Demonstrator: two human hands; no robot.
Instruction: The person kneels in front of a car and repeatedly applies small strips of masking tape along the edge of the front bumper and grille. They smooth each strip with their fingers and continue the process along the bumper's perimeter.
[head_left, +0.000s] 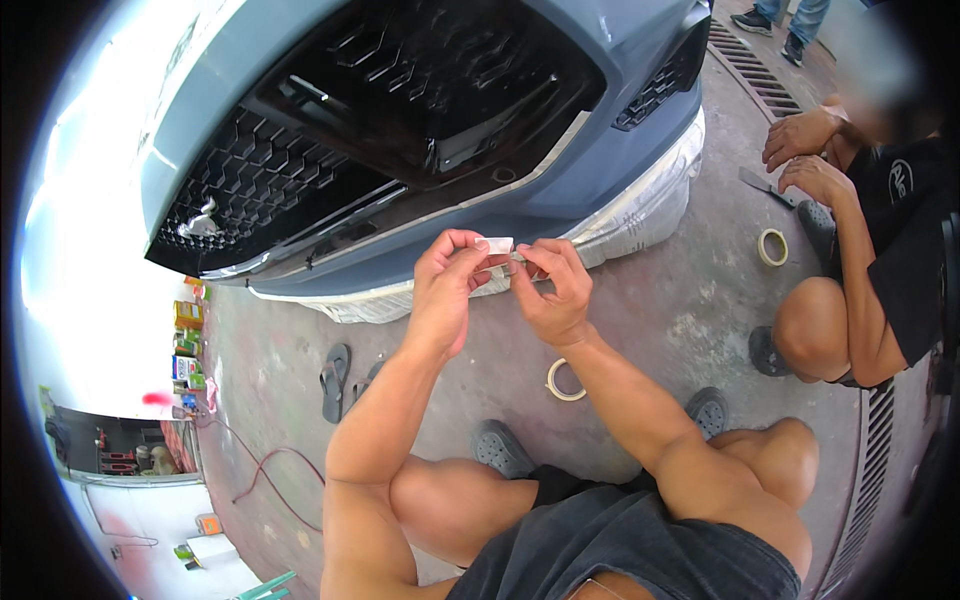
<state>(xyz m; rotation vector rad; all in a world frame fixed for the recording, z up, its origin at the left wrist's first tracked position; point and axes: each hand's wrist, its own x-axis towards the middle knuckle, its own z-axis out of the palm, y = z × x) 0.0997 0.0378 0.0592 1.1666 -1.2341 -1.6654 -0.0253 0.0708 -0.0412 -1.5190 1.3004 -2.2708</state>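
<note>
In front of the car bumper, my left hand (445,288) pinches a small white strip (495,245), possibly paper or tape, between thumb and fingers. Close beside it, my right hand (553,297) is closed with thumb and fingertips together at the strip's right end. Something small and greyish shows at those fingertips, too small to name. Beyond both hands is the grey-blue bumper (560,200) with its black honeycomb grille (265,165). Pale masking tape (545,165) runs along the grille's lower edge, and whitish masking sheet (640,235) hangs below the bumper.
One tape roll (550,380) lies on the floor below my right forearm; another tape roll (763,247) is farther right. A person (850,230) squats there, near a flat blade (765,186). Dark flip-flops (335,383), a red hose (262,462) and several cans (187,316) are at left.
</note>
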